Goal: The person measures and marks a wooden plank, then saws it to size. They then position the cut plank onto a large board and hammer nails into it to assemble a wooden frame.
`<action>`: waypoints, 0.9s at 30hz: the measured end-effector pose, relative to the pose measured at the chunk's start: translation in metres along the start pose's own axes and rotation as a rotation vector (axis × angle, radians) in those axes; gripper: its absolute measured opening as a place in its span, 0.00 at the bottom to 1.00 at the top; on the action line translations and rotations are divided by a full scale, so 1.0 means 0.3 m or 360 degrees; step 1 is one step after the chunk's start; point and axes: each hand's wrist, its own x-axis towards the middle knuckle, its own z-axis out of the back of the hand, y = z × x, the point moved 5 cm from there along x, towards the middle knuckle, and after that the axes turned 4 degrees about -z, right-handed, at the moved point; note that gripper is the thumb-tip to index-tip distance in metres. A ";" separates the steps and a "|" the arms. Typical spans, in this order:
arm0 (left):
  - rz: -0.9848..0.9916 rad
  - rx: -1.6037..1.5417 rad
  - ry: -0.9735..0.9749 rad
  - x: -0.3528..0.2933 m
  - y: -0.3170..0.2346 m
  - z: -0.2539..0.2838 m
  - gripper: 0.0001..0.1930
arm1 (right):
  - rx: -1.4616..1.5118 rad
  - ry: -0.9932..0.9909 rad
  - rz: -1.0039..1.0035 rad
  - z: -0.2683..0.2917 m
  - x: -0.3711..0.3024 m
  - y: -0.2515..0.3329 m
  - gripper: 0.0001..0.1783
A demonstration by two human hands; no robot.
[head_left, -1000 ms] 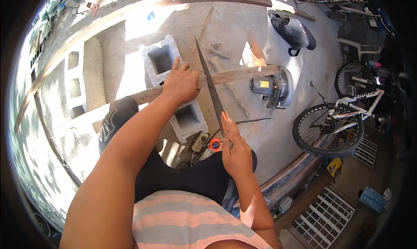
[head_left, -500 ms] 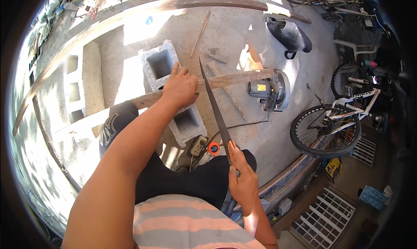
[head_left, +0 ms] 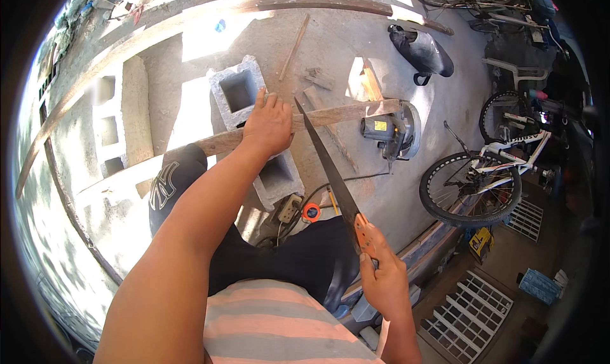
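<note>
A long wooden plank (head_left: 343, 112) lies across a hollow concrete block (head_left: 219, 87), and my left knee rests against its left part. My left hand (head_left: 269, 124) is closed over the plank's upper side, pressing it above the block. In my right hand (head_left: 383, 276) is the orange handle of a handsaw (head_left: 332, 170). Its long dark blade slants up and left across the plank, just right of my left hand, with the tip beyond the far edge. Whether the teeth are in the wood cannot be made out.
A circular saw (head_left: 384, 132) sits by the plank's right end, its cord running toward a power outlet box (head_left: 290, 208). Beside that lie an orange tape measure (head_left: 311, 212) and a yellow pencil (head_left: 333, 201). A bicycle (head_left: 473, 189) lies right; another concrete block (head_left: 136, 110) stands left.
My right hand has drawn the handsaw back toward me and to the right, the tip now nearer the plank. My left hand keeps its hold. The pencil has come into sight.
</note>
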 end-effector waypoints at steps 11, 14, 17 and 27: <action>-0.0058 -0.0123 -0.0129 -0.039 -0.029 -0.014 0.18 | -0.0091 0.0022 -0.0041 -0.136 0.291 0.095 0.33; -0.0050 -0.0093 -0.0143 -0.037 -0.010 -0.019 0.14 | -0.0027 -0.0014 -0.0037 0.038 -0.096 -0.017 0.34; -0.0063 -0.0029 -0.0166 -0.027 -0.027 -0.016 0.13 | -0.0012 -0.0018 0.0152 0.011 -0.065 0.004 0.34; -0.0067 -0.0034 -0.0062 -0.011 -0.039 -0.042 0.24 | 0.0034 0.0023 0.0017 -0.082 0.101 0.002 0.34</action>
